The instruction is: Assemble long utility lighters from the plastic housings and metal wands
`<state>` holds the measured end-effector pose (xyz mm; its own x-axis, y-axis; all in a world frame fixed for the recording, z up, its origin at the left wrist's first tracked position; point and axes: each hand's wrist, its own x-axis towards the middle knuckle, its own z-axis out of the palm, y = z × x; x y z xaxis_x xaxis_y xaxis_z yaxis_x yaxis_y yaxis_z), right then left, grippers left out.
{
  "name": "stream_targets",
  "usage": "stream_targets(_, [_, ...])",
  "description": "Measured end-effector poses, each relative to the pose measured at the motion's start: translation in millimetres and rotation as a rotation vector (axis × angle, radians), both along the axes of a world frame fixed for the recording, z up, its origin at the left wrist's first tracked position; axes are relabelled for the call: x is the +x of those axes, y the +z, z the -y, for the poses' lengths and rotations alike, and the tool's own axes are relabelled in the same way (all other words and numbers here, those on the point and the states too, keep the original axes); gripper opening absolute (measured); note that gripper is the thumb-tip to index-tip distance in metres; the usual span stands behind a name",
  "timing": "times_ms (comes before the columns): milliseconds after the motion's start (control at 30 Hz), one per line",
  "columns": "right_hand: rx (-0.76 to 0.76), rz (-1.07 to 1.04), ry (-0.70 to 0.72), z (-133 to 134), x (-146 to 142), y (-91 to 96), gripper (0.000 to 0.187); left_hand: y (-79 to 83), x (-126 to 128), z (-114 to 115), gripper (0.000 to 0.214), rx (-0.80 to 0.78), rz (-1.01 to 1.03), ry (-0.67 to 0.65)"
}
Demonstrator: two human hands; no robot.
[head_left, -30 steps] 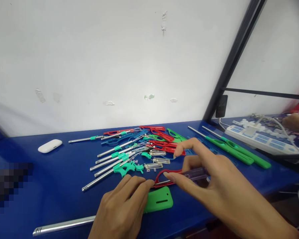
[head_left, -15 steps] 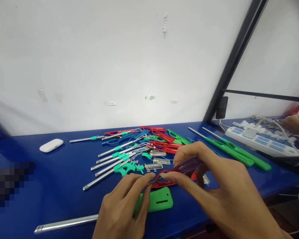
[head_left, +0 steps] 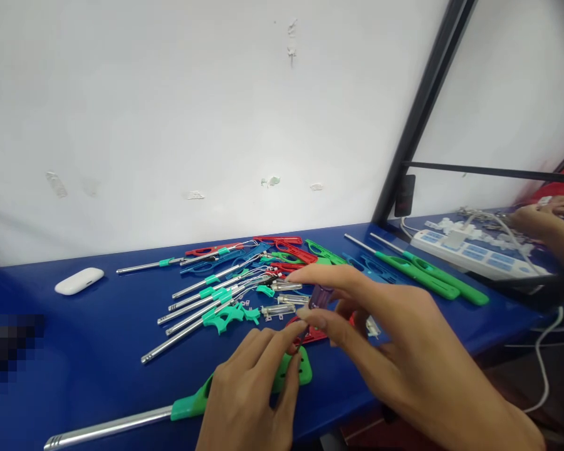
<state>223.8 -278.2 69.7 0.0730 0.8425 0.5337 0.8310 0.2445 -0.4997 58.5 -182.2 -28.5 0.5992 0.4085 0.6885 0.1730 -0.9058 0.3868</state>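
My left hand (head_left: 256,391) rests with curled fingers on the green handle of a long-nosed lighter (head_left: 291,371) at the blue table's front edge; the lighter's metal tube (head_left: 108,428) runs out to the left. My right hand (head_left: 380,335) pinches a small clear purple tube (head_left: 318,297) between thumb and fingers. It holds the tube just above a red handle shell (head_left: 314,334), close to the left fingertips.
A heap of red, green and blue lighter handles with metal tubes (head_left: 230,285) lies behind the hands. Two whole green lighters (head_left: 423,275) lie to the right. A white case (head_left: 79,280) sits far left. A power strip (head_left: 474,257) and another person's hand (head_left: 543,222) are at far right.
My right hand has tipped the purple tube from lying flat to nearly upright and moved it left. My left hand now holds the green handle, which has turned, showing its neck and tube.
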Motion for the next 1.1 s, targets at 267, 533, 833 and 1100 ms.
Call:
stream_targets(267, [-0.052, -0.007, -0.017, 4.5, 6.6, 3.1, 0.028, -1.5, 7.5, -3.4, 0.042, 0.001, -0.088, 0.04])
stream_targets(533, [-0.089, 0.069, -0.048, 2.6, 9.9, 0.5, 0.029, -0.8, 10.7, -1.7, 0.031, 0.021, -0.14, 0.014])
stream_targets(833, [-0.086, 0.059, -0.03, 2.3, 10.4, 0.6, 0.03, -2.8, 10.6, -0.2, 0.033, 0.024, -0.118, 0.026])
stream_targets(1100, [-0.098, 0.047, -0.034, 2.6, 11.9, 0.5, 0.029, -4.7, 9.7, 0.0, 0.035, 0.008, -0.115, 0.033])
